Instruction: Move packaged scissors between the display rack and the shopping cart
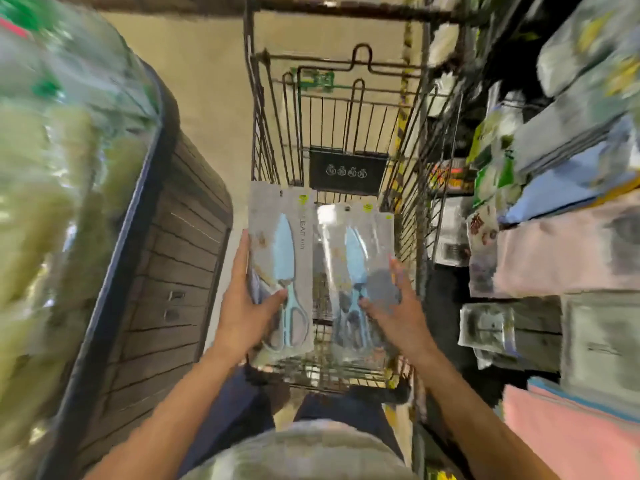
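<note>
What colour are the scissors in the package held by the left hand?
Light blue, blades and handles alike; the packaged scissors in the left hand show in the head view.

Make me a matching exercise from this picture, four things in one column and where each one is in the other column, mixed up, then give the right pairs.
Things:
1. left hand
2. right hand
3. black sign with white icons
4. dark slatted bin

Places:
A. on the far wall of the shopping cart
B. on the floor to the left of the cart
C. holding the scissors pack on the left
D. holding the scissors pack on the right

Pairs: 1-C, 2-D, 3-A, 4-B
</note>
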